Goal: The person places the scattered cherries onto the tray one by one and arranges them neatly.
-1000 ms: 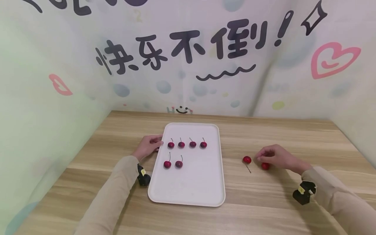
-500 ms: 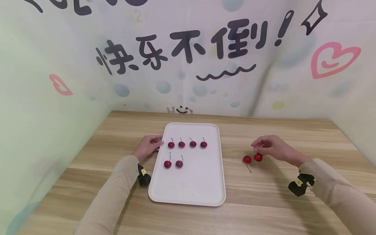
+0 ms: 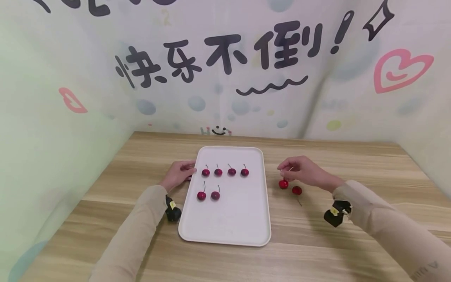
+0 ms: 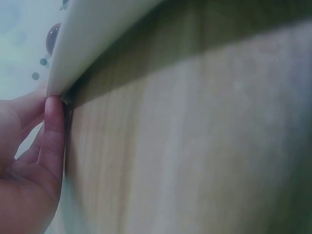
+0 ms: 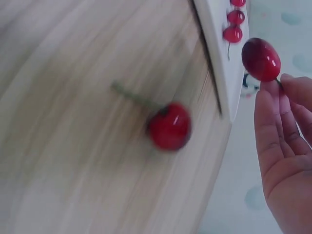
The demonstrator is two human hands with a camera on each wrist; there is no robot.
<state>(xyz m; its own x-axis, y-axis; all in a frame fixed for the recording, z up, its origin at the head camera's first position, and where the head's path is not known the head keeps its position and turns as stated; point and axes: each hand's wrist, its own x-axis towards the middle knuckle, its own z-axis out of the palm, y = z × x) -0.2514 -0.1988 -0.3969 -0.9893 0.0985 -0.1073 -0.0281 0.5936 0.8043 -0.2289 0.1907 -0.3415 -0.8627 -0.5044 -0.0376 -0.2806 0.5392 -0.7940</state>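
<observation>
My right hand pinches a red cherry by its stem, above the table just right of the white tray. In the right wrist view the held cherry hangs from thumb and fingertips. Another cherry lies on the wood below the hand, its stem toward the near side. At the tray's left edge, my left hand holds the rim between thumb and fingers. On the tray several cherries form a back row; two more lie in front of them at the left.
Under everything is a wood-grain table. A printed fabric backdrop rises behind its far edge and along both sides. Each wrist carries a black camera, the right one hanging low over the table.
My right hand has picked a cherry up by its stem and carried it left, past the other loose cherry, toward the tray. The left hand has stayed at the tray's edge.
</observation>
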